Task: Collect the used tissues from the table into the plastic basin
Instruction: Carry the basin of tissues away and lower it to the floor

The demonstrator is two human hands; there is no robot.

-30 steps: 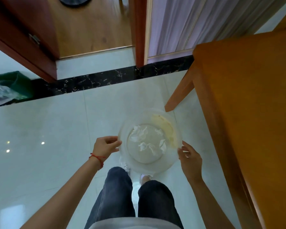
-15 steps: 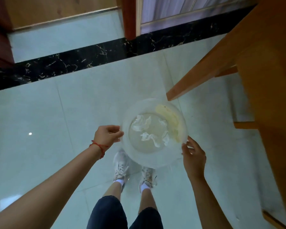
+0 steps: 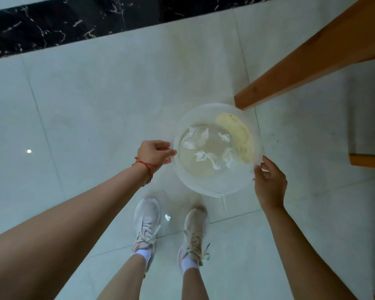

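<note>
A clear plastic basin (image 3: 206,185) is held low over the tiled floor, in front of my feet. Several crumpled white tissues (image 3: 206,156) lie on its bottom, and a pale yellow banana peel (image 3: 238,135) rests against its far right wall. My left hand (image 3: 155,153), with a red string on the wrist, grips the basin's left rim. My right hand (image 3: 268,182) grips the right rim, thumb over the edge.
A wooden table leg (image 3: 301,66) slants down to the floor just beyond the basin. A wooden bar (image 3: 368,161) shows at the right edge. A black marble strip (image 3: 74,24) crosses the pale floor tiles at the top. My white sneakers (image 3: 147,226) stand below the basin.
The view has tilted further down; door, curtain and tabletop have left the frame. The basin stays in both hands and sits closer to the table leg's foot.
</note>
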